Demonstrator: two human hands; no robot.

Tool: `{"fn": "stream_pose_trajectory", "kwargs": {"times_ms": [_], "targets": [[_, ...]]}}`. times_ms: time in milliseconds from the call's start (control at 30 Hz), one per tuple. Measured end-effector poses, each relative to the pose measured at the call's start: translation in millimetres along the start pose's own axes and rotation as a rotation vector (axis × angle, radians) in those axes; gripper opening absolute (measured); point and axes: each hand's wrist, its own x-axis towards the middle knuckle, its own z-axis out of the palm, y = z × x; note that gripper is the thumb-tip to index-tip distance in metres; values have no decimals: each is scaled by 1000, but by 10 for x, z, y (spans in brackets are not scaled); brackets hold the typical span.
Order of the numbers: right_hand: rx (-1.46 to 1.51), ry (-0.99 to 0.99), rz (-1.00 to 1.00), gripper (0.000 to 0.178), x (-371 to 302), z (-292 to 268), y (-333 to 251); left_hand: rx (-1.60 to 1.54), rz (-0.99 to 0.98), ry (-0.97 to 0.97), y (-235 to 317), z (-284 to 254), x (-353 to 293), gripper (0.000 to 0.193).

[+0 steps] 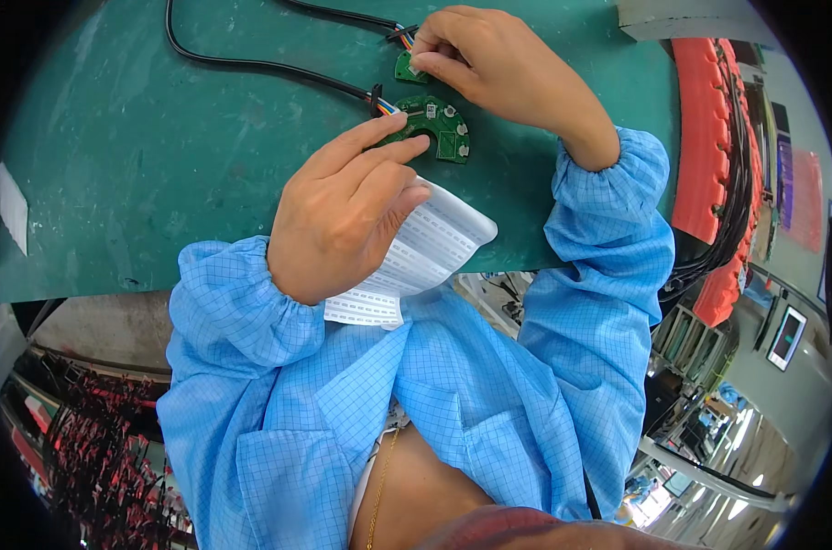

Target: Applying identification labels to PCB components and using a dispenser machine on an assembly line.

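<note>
My left hand (338, 215) has its first fingers stretched onto a curved green circuit board (454, 124). That board has small white labels on it and coloured wires at its left end. A white sheet of printed labels (434, 234) is held under the thumb and palm of the same hand, curling over the table edge. Farther away, my right hand (485, 60) has its thumb and forefinger pinched together over a second green circuit board (407, 69). Whatever lies between those fingertips is hidden, and the hand covers much of that board.
Two black cables (242, 62) run from the boards across the green tabletop (114, 156). Red foam edging (700, 137) and bundled black cables (741, 137) stand along the right side. A white paper piece (13, 206) lies at the far left, and a pale block (673, 16) sits at the upper right.
</note>
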Motion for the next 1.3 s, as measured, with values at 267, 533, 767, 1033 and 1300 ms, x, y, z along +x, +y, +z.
{"fn": "stream_pose_trajectory", "kwargs": {"times_ms": [267,533,767,1033,1300], "targets": [[-158,132,-14,18,-79,136,-75,27,8,11,1,3,-6,18],[-50,334,-17,15,-103,321,99,61,162,-36,130,18,-74,17],[394,-77,-216,12,-164,116,-90,61,125,-24,158,60,-170,16],[292,-22,-204,14,-172,308,-72,132,88,-17,180,47,-132,15],[339,-51,-163,14,-171,287,-90,151,65,2,149,99,-157,17]]}}
